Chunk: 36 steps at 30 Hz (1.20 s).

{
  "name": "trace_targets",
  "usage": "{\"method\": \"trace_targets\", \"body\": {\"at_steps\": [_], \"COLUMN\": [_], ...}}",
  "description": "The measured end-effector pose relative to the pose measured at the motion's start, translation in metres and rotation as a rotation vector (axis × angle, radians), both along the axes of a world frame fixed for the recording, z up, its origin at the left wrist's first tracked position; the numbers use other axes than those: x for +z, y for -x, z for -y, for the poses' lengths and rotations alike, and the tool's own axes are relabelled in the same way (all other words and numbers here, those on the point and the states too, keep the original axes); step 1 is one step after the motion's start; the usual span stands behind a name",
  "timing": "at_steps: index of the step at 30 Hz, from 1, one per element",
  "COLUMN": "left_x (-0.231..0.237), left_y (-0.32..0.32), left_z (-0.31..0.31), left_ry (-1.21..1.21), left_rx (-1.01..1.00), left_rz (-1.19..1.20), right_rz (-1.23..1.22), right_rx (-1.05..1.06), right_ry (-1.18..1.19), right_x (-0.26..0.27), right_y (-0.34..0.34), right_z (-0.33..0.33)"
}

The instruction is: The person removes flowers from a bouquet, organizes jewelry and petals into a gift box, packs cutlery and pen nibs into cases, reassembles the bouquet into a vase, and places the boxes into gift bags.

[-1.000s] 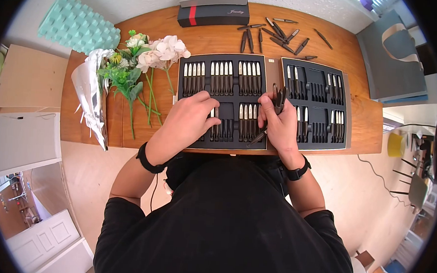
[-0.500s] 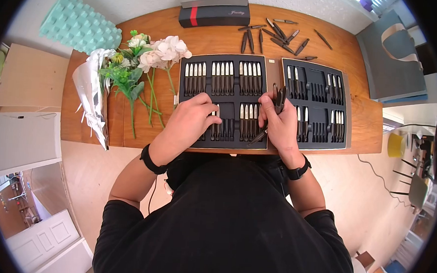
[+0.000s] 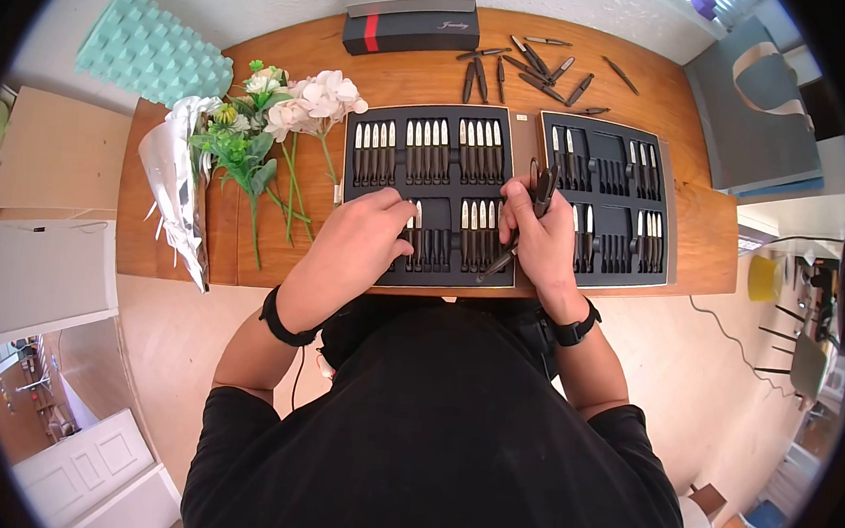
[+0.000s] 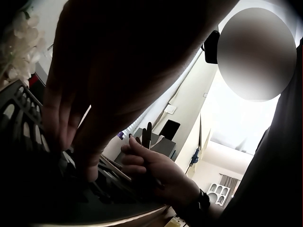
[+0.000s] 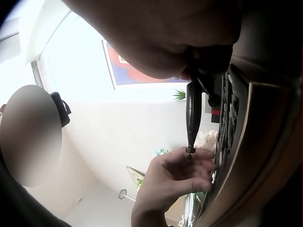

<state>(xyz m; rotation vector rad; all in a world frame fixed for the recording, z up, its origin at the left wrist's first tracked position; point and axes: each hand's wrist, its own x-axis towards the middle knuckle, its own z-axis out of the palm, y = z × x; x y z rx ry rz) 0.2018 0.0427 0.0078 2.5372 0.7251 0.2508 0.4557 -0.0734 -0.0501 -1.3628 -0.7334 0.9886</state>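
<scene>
Head view: bright, fairly even light; focus adequate around left hand [image 3: 352,241] and right hand [image 3: 543,237]. Foil [image 3: 174,170] outward of left hand: glare. Farther from hands: strong fisheye curvature, black rim. Left wrist view: left hand near-silhouette, deep shadow below; white area [image 4: 236,116] to its right overexposed. Right wrist view: right hand underexposed, wall [image 5: 113,123] below it washed out.

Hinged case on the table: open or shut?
Open. Both halves of the case lie spread side by side, with slots and slim pieces exposed.
</scene>
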Motion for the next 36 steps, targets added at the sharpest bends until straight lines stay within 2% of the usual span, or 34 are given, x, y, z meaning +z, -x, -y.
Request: {"method": "trace_targets", "body": {"at_steps": [12,16,18,20,22,26,28,32,34,36], "left_x": [0.003,0.01,0.016,0.013,0.012,-0.009,-0.01,-0.007,-0.003,0.006], "left_y": [-0.005,-0.016,-0.028,-0.047,-0.061,-0.08,-0.083,-0.076,-0.063,-0.048], "left_z": [-0.005,0.005,0.013,0.021,0.027,0.034,0.034,0.031,0.025,0.014], "left_ry": [-0.075,-0.148,0.011,0.275,0.362,0.341,0.458,0.423,0.149,0.216], "left_rx": [-0.05,-0.048,-0.052,-0.096,-0.176,-0.17,-0.117,-0.103,-0.222,-0.176], "left_rz": [-0.195,-0.118,0.126,0.201,0.159,0.174,0.164,0.144,0.201,0.128], "right_rz": [0.013,-0.004,-0.009,-0.031,-0.014,0.027,0.057,0.035,0.037,0.036], "right_rx": [0.007,-0.006,-0.004,-0.028,-0.017,-0.049,-0.059,-0.069,-0.076,-0.086], "right_ry": [-0.003,-0.018,-0.013,-0.019,-0.034,-0.039,-0.041,-0.06,-0.041,-0.024], "right_x": [0.001,0.001,0.0,0.0,-0.002,0.0,0.003,0.002,0.005,0.009], "right_y": [0.0,0.0,0.001,0.001,0.0,-0.002,-0.002,0.001,0.001,0.0], "right_z": [0.0,0.001,0.003,0.0,0.0,0.002,0.002,0.0,0.001,0.002]}}
